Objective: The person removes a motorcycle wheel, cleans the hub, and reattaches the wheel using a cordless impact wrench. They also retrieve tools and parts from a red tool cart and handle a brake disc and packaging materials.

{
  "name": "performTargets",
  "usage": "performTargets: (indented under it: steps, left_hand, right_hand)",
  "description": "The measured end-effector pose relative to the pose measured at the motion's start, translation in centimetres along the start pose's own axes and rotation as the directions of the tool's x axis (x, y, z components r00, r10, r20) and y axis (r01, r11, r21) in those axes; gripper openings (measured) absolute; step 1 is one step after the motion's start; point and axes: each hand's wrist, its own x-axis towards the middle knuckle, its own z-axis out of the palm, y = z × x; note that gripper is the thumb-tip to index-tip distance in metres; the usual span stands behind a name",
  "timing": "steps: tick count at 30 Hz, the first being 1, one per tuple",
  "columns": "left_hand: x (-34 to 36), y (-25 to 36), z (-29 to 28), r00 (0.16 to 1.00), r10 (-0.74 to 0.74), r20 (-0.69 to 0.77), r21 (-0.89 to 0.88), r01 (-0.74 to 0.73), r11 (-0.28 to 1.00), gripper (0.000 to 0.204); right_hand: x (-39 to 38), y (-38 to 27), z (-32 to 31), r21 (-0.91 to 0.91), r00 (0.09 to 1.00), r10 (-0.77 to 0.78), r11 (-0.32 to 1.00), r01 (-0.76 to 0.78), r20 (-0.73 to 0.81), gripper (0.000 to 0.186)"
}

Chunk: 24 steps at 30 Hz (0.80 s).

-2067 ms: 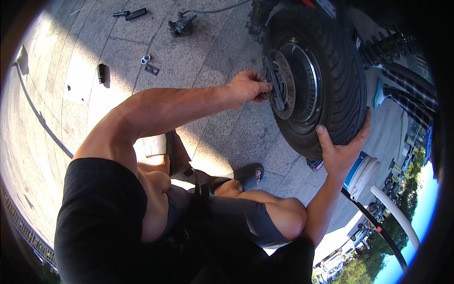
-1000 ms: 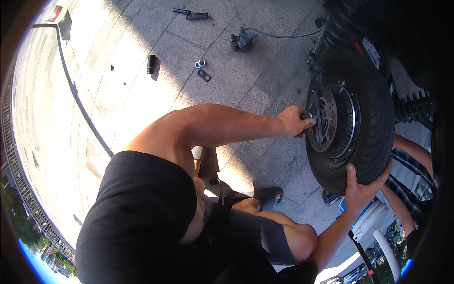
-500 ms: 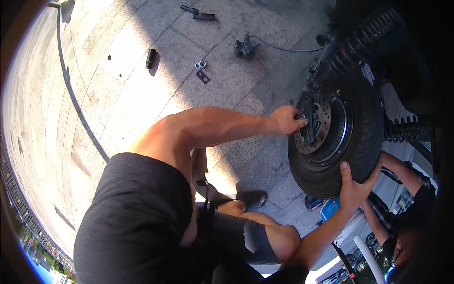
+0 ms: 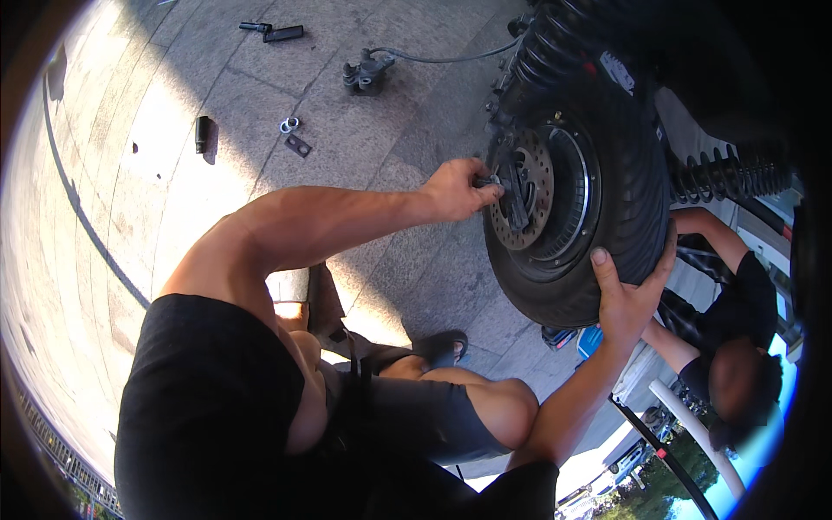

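A wheel with a black tyre [image 4: 637,199] stands upright at the right, with a drilled brake disc [image 4: 542,186] on its near side. A dark fork arm [image 4: 517,198] crosses the disc at the hub. My left hand [image 4: 459,189] is closed in a pinch on a small metal part [image 4: 490,181] at the hub; its exact kind is partly hidden by the fingers. My right hand [image 4: 626,299] grips the lower tyre, thumb on the near sidewall and fingers wrapped round the tread.
A brake caliper [image 4: 367,73] on a cable lies beyond the wheel. On the paving lie nuts [image 4: 289,126], a slotted plate [image 4: 298,146], a black socket [image 4: 202,135] and a black jointed tool [image 4: 272,33]. Coil springs [image 4: 728,176] flank the tyre. Another person [image 4: 737,303] reaches behind it.
The whole view has shifted, so wheel and floor items sit further left. Both my hands keep their places at the hub and tyre. More of the other person shows.
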Motion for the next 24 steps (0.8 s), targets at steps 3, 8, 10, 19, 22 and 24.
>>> performTargets:
  steps: [3,8,10,19,22,24]
  left_hand:
    - [-0.4,-0.4,-0.7,0.997,-0.061,0.037,-0.189,0.067,0.98,0.027]
    - [-0.3,0.1,-1.4,0.98,-0.169,0.1,-0.374,0.195,0.907,0.027]
    - [-0.1,0.4,-1.0,0.969,-0.205,0.137,-0.43,0.244,0.869,0.03]
    - [0.5,1.4,-1.3,0.965,-0.15,0.217,-0.158,0.186,0.97,0.05]
    - [1.3,1.9,-2.0,0.944,-0.099,0.313,-0.067,0.126,0.99,0.051]
    - [1.9,2.4,-2.2,0.916,-0.025,0.4,-0.001,0.028,1.0,0.053]
  right_hand:
    - [0.0,-0.1,0.0,-0.036,1.0,0.031,0.999,-0.031,0.0,0.097]
    - [0.0,-0.3,0.3,0.02,0.999,0.049,0.999,-0.049,-0.02,0.096]
    - [0.0,0.0,0.4,0.009,0.999,0.038,0.999,-0.038,-0.02,0.096]
    - [0.3,0.9,0.4,0.032,0.999,-0.037,0.999,0.038,-0.022,0.096]
    - [0.3,0.8,0.3,-0.03,0.999,-0.026,0.999,0.025,-0.023,0.096]
    - [0.3,0.8,0.3,-0.068,0.999,-0.043,0.997,0.042,-0.019,0.096]
